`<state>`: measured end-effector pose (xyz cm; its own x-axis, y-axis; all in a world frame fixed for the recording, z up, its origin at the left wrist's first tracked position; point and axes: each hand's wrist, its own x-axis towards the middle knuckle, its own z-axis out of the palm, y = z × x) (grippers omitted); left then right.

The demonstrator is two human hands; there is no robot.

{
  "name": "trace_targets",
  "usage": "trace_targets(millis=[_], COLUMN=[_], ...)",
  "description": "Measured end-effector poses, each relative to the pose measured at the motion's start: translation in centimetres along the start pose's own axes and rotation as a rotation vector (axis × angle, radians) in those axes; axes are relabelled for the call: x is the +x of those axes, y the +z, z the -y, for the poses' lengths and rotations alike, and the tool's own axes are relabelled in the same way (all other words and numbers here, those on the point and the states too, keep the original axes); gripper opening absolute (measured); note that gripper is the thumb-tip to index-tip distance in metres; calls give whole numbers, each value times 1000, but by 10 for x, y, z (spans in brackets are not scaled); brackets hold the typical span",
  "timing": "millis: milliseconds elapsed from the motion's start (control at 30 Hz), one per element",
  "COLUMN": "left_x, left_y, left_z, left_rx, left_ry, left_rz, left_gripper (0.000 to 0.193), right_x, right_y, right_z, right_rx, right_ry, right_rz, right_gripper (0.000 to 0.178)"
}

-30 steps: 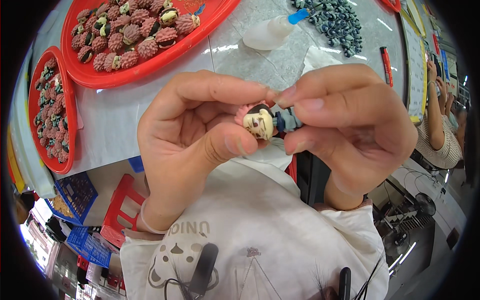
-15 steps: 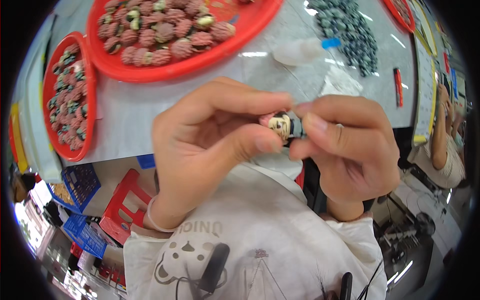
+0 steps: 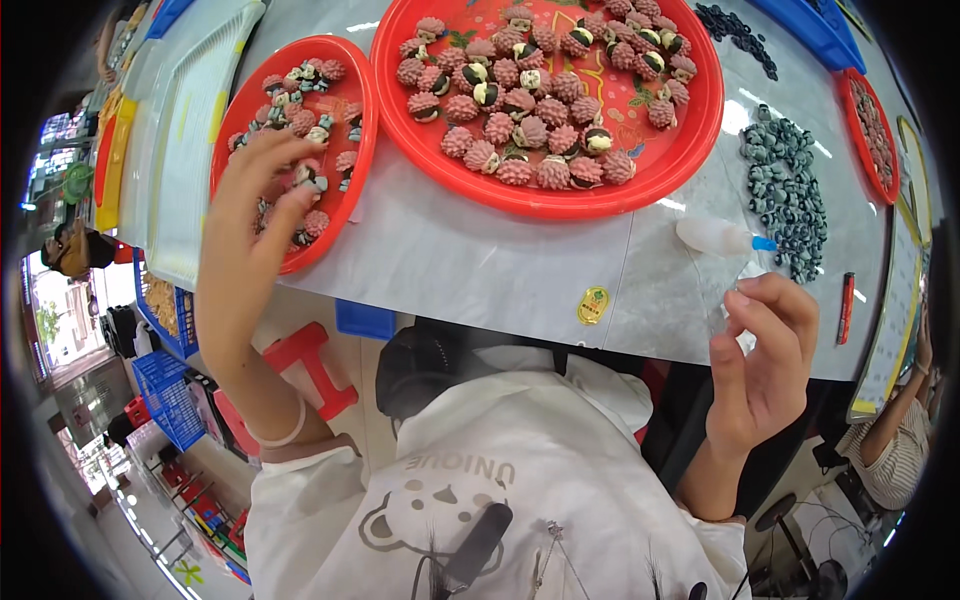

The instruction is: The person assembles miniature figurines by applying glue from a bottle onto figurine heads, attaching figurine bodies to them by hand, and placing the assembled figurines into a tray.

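Figurines (image 3: pixel 320 131) appear joined, upper left | heads (image 3: pixel 553 172), upper centre, bodies (image 3: pixel 785 190), upper right, lie loose | left hand's (image 3: pixel 243 225) hold unclear; right hand's (image 3: pixel 768 365) fingers apart

The left hand (image 3: pixel 240 225) hides part of the small red tray (image 3: pixel 368 140) (the larger tray (image 3: pixel 560 206) is cut off above).

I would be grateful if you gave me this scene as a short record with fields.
Left hand: over the small red tray of pink-haired figurines; grip unclear
Right hand: half-curled, near the squeeze bottle
Large red tray: pink-haired figurine heads
Right side: pile of blue-grey figurine bodies; red marker pen
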<state>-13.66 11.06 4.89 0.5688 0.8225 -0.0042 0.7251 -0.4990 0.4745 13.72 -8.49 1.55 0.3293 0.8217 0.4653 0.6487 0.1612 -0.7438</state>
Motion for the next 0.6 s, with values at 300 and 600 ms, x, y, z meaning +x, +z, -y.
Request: trace_targets(millis=[300, 600], left_x=[28, 48], left_y=[33, -20], left_z=[16, -17], left_rx=[450, 185], left_ry=[-21, -64], left_rz=[-171, 80], left_gripper=[45, 34], right_x=[3, -4], right_y=[-2, -15], right_z=[3, -2], right_rx=[51, -20], right_ry=[52, 122], right_rz=[5, -30], right_gripper=[22, 19])
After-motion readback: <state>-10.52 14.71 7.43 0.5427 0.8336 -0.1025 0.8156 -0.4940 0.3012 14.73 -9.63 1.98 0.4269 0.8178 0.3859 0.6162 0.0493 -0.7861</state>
